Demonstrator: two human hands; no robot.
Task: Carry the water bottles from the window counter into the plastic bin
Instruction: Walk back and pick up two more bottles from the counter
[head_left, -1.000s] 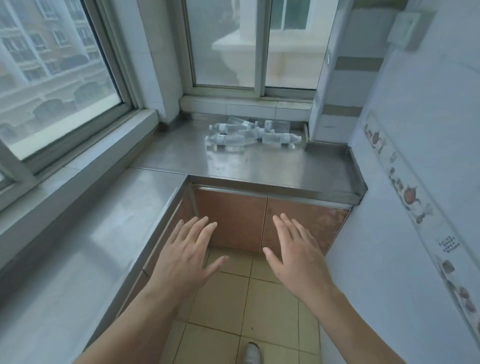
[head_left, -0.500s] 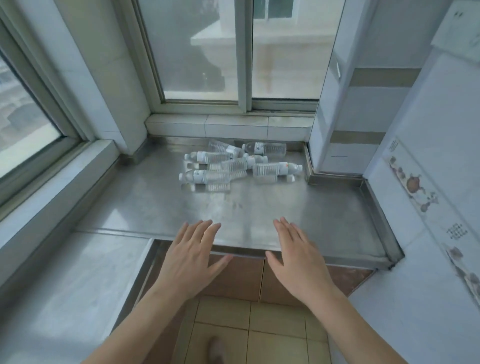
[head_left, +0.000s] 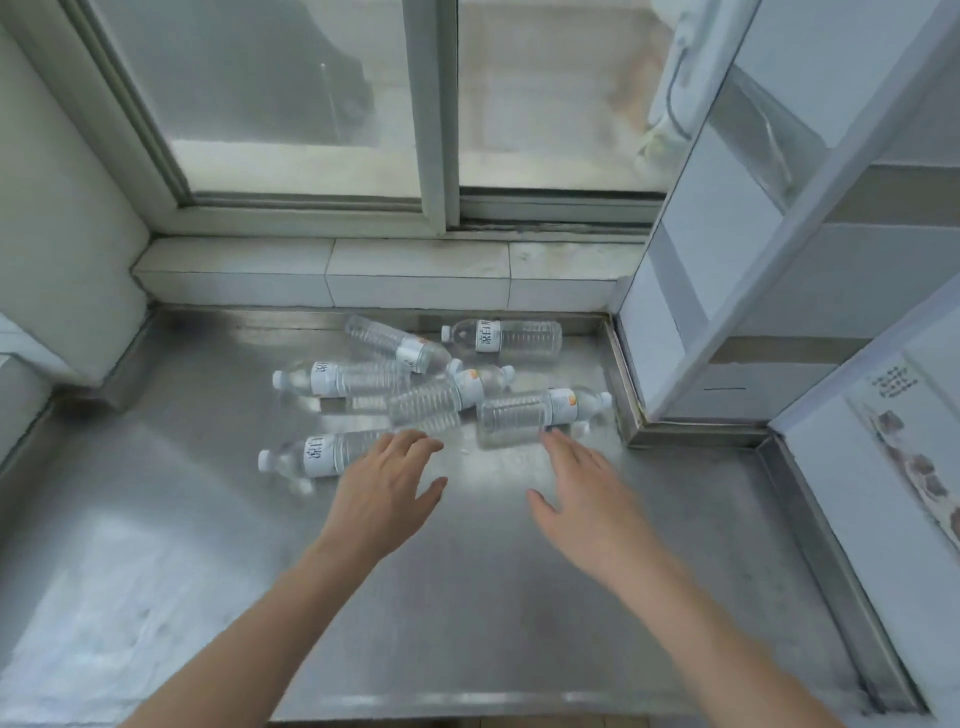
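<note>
Both hands are being held out over a steel counter (head_left: 519, 597), which is spreading beneath and beyond them. A sliding window (head_left: 363, 114) is being seen past the fingertips, above a tiled ledge (head_left: 415, 275) that is bordering the counter's far edge. A white tiled pillar (head_left: 753, 270) is standing beyond and to the right of the right hand.

Six clear water bottles (head_left: 431, 384) are lying on their sides on the counter, clustered just ahead of the two hands. The nearest one on the left (head_left: 317, 454) is being partly covered in view by the left hand's fingertips, its cap pointing away to the left. Another bottle (head_left: 540, 413) is lying just beyond the right hand's fingertips, cap to the right. Whether either bottle is being touched cannot be told. The remaining four are lying farther ahead, the farthest (head_left: 504, 338) resting against the counter's back rim.

The left hand (head_left: 384, 499) is being held palm down with fingers straight and thumb spread, nothing being gripped. The right hand (head_left: 587, 499) is being held the same way, fingers extended, thumb out, nothing being gripped.
</note>
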